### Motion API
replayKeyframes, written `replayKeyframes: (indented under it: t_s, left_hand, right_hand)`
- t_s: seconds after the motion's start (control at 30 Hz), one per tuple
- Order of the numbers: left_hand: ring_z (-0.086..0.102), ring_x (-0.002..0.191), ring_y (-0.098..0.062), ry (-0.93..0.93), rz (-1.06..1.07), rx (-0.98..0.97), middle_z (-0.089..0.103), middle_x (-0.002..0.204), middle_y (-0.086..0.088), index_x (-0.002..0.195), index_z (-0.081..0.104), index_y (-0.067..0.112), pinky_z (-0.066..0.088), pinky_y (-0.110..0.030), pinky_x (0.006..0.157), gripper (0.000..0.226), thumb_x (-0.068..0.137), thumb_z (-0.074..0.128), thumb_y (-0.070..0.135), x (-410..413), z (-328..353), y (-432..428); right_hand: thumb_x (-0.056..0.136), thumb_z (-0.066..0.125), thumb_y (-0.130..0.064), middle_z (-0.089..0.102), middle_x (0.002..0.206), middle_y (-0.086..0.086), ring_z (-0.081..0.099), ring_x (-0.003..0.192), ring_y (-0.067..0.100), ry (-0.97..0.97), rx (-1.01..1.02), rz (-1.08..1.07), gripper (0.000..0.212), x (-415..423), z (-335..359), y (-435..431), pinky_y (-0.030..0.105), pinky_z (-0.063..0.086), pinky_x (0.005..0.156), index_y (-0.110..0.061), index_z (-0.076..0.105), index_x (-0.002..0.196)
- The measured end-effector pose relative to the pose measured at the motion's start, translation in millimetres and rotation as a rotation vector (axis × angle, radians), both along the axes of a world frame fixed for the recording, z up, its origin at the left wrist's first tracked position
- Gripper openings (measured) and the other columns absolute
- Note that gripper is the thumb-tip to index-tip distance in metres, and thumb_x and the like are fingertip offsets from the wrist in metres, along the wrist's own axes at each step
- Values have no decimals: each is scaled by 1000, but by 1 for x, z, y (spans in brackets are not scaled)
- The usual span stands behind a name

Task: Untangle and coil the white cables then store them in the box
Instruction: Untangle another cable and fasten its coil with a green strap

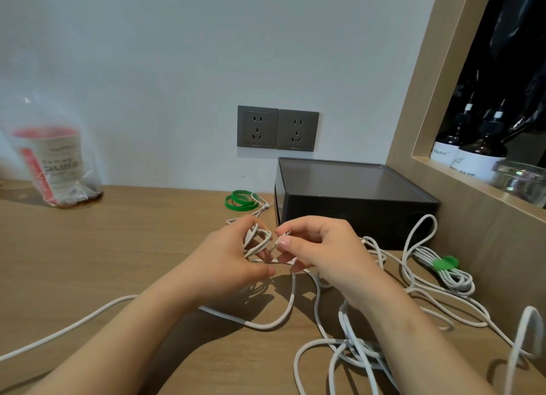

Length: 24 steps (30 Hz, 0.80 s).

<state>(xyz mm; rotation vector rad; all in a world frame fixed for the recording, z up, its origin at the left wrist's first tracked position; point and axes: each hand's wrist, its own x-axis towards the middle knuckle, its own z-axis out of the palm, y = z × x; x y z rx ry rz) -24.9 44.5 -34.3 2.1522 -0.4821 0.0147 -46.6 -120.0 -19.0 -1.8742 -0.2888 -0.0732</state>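
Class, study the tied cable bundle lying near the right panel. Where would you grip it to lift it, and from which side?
Probably at the green tie, from above. There the strands of the bundle are cinched into one narrow waist, so none should slip loose. It lies flat on the desk, with the panel close on its right, leaving the top clearest.
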Motion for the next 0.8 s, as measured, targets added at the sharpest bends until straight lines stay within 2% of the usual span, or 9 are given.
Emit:
replayKeyframes:
  t_s: [0.1, 0.27, 0.37, 0.53, 0.63, 0.73, 0.8]
  left_hand:
    - [62, 76, -5, -44, 1, 44, 65, 86, 8, 92, 50, 33, 49, -18, 66, 32, 77, 74, 18, 0, 0, -1]
    - [57, 65, 4, -90, 14, 27, 61, 76, 12, 87, 52, 33, 42, -9, 57, 20, 85, 65, 18, -1, 1, -2]
    - [56, 66, 0, -118, 22, 55, 60, 73, 12, 86, 52, 33, 43, -16, 60, 14, 87, 62, 22, 0, -1, -1]
    - [52, 69, -3, -159, 38, 165, 57, 75, 13, 81, 48, 34, 39, -18, 59, 14, 91, 57, 28, -1, 0, -1]
    - [54, 69, -5, -157, 36, 233, 57, 76, 10, 87, 49, 27, 41, -22, 61, 7, 94, 52, 29, -2, 1, -2]
    - [54, 53, -4, -94, 4, 218, 55, 65, 8, 85, 45, 25, 43, -17, 55, 12, 96, 49, 23, -4, 2, -4]
    - [49, 52, -4, -107, 11, 240, 52, 66, 9, 84, 44, 25, 38, -16, 52, 13, 96, 49, 23, -3, 3, -3]
  right_hand:
    - [89, 58, -14, 71, 74, -6, 68, 73, 7, -4, -11, 11, 17, 0, 0, 1, 21, 55, 62, -27, 69, 84]
    - [90, 57, -14, 71, 72, -6, 67, 70, 6, -49, -6, -3, 9, 1, -1, 2, 20, 51, 59, -21, 63, 88]
    - [88, 60, -13, 71, 69, -8, 65, 67, 0, -74, 2, -38, 7, 2, -1, 3, 15, 46, 59, -20, 58, 86]
    - [83, 67, -16, 72, 78, -9, 65, 76, 0, -135, -32, -83, 10, 4, -4, 2, 17, 49, 66, -25, 63, 79]
    - [82, 69, -15, 71, 78, -12, 65, 77, -1, -163, -60, -65, 13, 3, -5, 1, 13, 50, 68, -26, 66, 77]
    - [82, 69, -14, 70, 77, -12, 64, 77, -2, -185, -89, -40, 13, 3, -5, 1, 8, 49, 66, -26, 68, 78]
    - [83, 68, -15, 70, 79, -11, 64, 80, -1, -196, -115, -31, 13, 4, -7, 2, 10, 50, 68, -28, 69, 80]
